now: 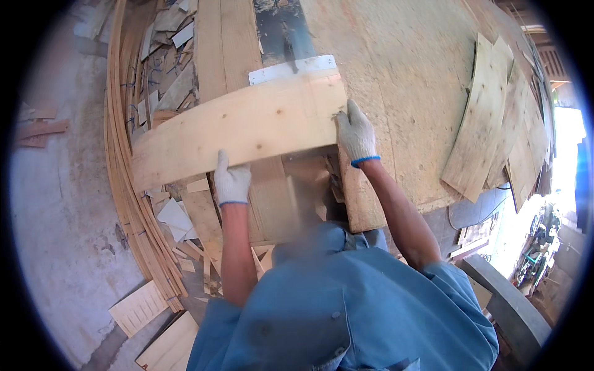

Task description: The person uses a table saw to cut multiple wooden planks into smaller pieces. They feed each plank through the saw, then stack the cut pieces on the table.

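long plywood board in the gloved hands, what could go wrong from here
The plywood board runs well past the left hand, so its left end might dip or swing. In this view that end is close to the long wooden strips and could catch on them. The right hand is at the board's right end, so a slip there might let it twist.

Pale, knotted board, lying aslant

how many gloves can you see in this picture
2. One white glove is on the left hand, at the near edge of the wooden board; the second white glove is on the right hand, at the board's right end.
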{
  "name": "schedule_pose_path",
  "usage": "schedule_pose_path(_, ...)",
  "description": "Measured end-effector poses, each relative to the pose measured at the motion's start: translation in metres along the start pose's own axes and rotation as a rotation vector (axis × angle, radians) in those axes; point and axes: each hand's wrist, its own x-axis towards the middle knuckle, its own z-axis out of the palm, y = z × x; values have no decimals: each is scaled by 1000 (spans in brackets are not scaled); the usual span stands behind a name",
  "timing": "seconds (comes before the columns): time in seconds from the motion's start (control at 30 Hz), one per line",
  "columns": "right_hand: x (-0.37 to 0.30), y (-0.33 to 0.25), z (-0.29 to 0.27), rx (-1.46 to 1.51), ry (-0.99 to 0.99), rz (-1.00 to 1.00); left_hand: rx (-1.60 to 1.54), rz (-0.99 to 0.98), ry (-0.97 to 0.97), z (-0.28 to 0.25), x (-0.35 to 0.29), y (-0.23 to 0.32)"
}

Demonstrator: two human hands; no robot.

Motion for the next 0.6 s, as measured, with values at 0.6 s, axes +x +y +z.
schedule_pose_path(0.6, 46, 9, 25, -178, -111, 107, -19, -31, 45, 13, 41, -9)
